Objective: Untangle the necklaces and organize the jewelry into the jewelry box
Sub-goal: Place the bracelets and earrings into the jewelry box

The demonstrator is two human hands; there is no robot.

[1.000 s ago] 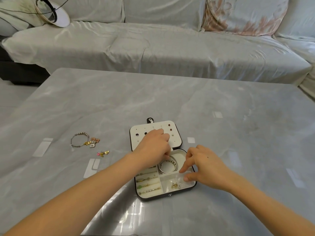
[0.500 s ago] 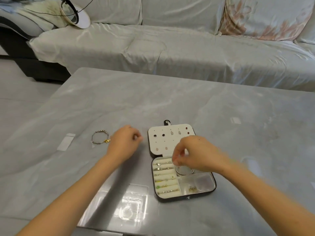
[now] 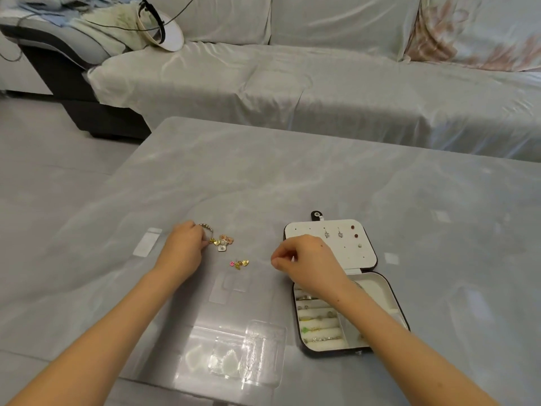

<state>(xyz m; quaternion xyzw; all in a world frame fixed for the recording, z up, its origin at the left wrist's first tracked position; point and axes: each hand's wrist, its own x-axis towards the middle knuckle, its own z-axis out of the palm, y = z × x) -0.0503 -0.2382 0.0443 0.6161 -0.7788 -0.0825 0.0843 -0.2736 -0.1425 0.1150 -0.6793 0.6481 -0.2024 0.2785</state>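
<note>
Plainly the risk sits on the left side of the table [image 3: 292, 177], where the left hand [image 3: 183, 249] has its fingers curled onto the beaded bracelet [image 3: 207, 227], seemingly pinching it where the beads meet its bunch of charms [image 3: 224, 243]. The charms lie bunched together on the surface, so a quick lift could drag them in a clump or tighten any twist in the strand rather than free it. A pinch on one bead alone could also slip, and the bracelet would drop and skitter on the glossy top. Near it, between the two hands, lies a small charm cluster [image 3: 240, 263]; a sweep of the left wrist or a dangling charm could knock it away or snag it. The right hand [image 3: 310, 260] hovers just left of the open jewelry box [image 3: 377, 288] with fingers curled and thumb against forefinger; whether it holds anything tiny I cannot tell. Its forearm crosses over the ring rolls [image 3: 317, 317], so dropping the arm could nudge the box or dislodge seated rings. The lid [image 3: 330, 253] lies flat with earrings in it, and a careless brush could loosen those too.
</note>
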